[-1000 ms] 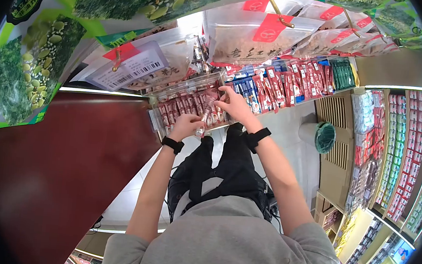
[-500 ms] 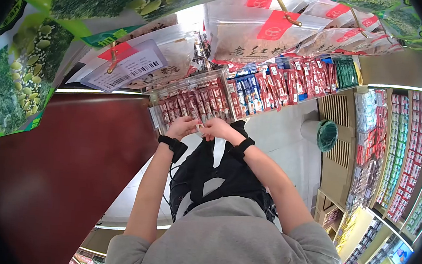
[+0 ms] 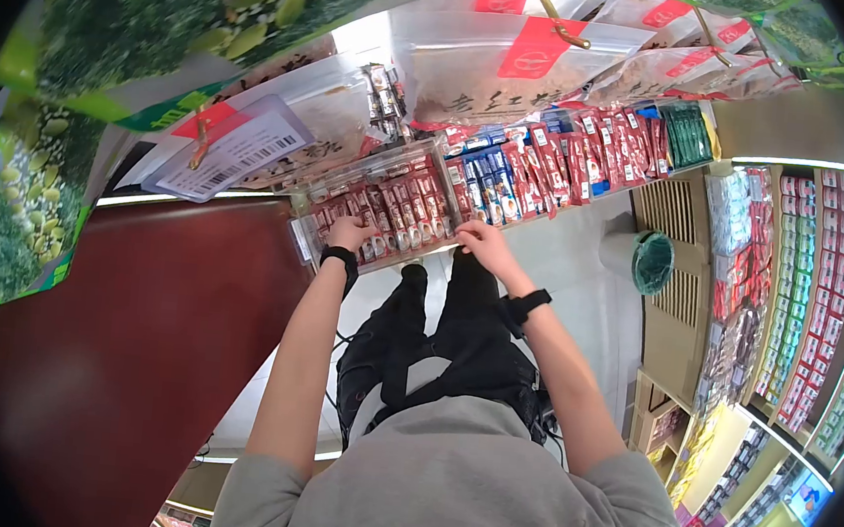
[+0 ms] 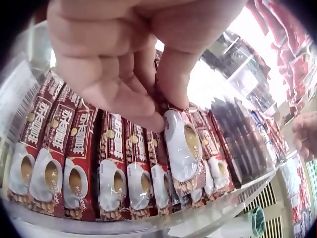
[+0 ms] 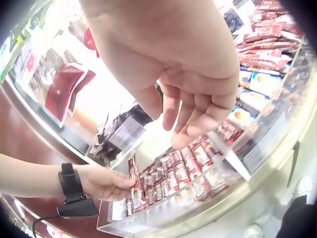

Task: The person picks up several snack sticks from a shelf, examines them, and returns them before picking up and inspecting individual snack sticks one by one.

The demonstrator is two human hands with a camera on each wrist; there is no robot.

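Observation:
My left hand (image 3: 351, 233) is over the left part of a clear plastic bin (image 5: 158, 214). In the left wrist view its thumb and fingers pinch the upper end of a brown-red stick sachet (image 4: 184, 148) with a white cup printed on it. Similar sachets (image 4: 77, 163) stand upright side by side in the bin, around the held one. By the bin's right front corner, my right hand (image 3: 485, 246) hangs with loosely bent fingers and nothing in them, as the right wrist view shows.
Blue sachets (image 3: 494, 185) and red packets (image 3: 581, 162) fill the neighbouring compartments to the right. Hanging bags (image 3: 520, 66) crowd the space above. A dark red counter (image 3: 134, 339) lies on the left. A green-lined bin (image 3: 653, 264) stands on the floor at right.
The hands were together at the bin's front around a small packet; now they are apart. The left has moved left over the sachets and pinches one, the right has moved to the right.

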